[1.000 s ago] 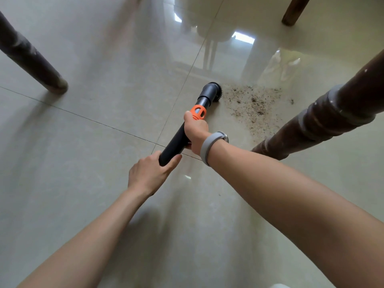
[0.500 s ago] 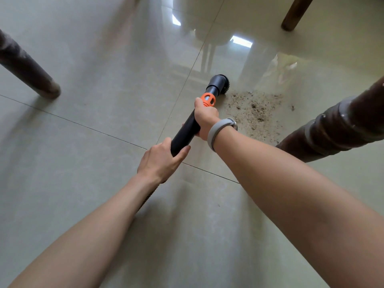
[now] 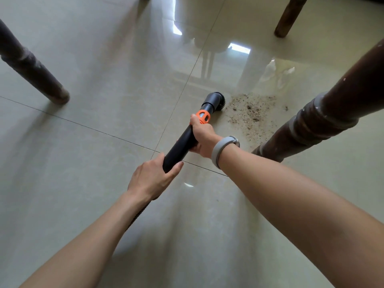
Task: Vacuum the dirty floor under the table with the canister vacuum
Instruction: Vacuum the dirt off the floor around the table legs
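Beside dirt (image 3: pixel 250 113), brush head (image 3: pixel 216 100) pulled back; both hands grip wand (image 3: pixel 180 146).

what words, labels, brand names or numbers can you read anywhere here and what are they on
None can be read.
Vacuum wand: plain black, no print visible.
Orange collar: no lettering, only cut-out holes.
Grey wristband: no text; its face is turned away.
Table legs and floor tiles: unmarked.

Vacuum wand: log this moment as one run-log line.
left hand grips vacuum wand rear | right hand grips near orange collar | brush nozzle at dirt patch edge | dirt remains
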A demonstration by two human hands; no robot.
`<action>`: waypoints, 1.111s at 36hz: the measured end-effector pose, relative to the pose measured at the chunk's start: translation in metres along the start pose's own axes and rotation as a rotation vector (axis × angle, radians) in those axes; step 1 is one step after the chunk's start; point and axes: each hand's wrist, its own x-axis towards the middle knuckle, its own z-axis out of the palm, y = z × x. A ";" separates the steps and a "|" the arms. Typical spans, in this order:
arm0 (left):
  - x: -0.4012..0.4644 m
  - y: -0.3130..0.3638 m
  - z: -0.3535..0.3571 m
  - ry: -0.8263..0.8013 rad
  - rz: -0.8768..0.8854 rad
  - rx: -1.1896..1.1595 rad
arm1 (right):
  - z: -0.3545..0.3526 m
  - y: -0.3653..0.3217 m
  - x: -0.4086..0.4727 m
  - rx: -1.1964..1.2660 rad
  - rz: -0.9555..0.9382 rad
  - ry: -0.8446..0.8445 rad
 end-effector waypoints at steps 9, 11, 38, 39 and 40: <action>-0.023 -0.016 -0.006 0.008 0.042 0.108 | 0.000 0.024 -0.028 0.081 0.062 -0.020; -0.027 -0.022 -0.007 0.000 0.061 0.116 | -0.003 0.032 -0.033 0.111 0.074 -0.015; -0.011 -0.007 0.006 -0.003 0.101 0.132 | -0.016 0.024 -0.027 0.071 0.059 0.095; -0.009 -0.006 0.007 -0.003 0.098 0.128 | -0.016 0.021 -0.025 0.057 0.050 0.090; -0.006 -0.004 0.007 -0.003 0.090 0.120 | -0.015 0.018 -0.023 0.049 0.040 0.084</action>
